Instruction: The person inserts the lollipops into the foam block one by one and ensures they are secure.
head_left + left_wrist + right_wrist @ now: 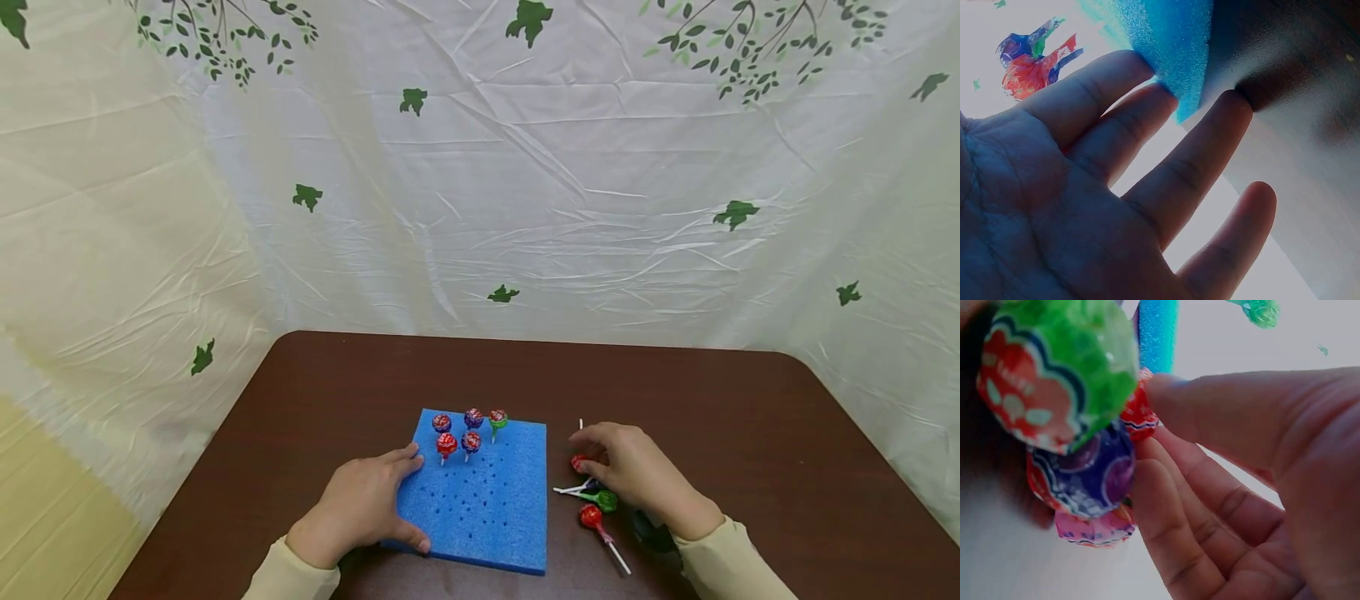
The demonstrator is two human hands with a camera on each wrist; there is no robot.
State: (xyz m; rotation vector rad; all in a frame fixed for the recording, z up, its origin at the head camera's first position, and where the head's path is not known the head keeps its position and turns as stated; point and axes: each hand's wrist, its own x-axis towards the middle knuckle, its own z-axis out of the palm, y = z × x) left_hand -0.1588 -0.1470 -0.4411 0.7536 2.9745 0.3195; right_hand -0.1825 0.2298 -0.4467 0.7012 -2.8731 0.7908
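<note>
A blue foam board (502, 517) dotted with small holes lies on the table. Several wrapped lollipops stand upright near its far left corner, among them a red lollipop (446, 444) and a green-wrapped lollipop (498, 418). Against the board's left side rests my left hand (360, 504), fingers extended and thumb at the near left corner. To the right of the board, my right hand (641, 468) pinches a red lollipop (1141, 412) by its head between thumb and fingers. Close by, in the right wrist view, are green (1085, 369), purple (1094, 472) and pink (1094, 530) lollipops.
Between the board and my right forearm lie loose lollipops, including a green one (602, 500) and a red one (591, 517) with its stick toward me. A dark object (654, 533) sits partly under the right wrist. White leaf-printed cloth (480, 208) hangs behind the brown table (360, 375).
</note>
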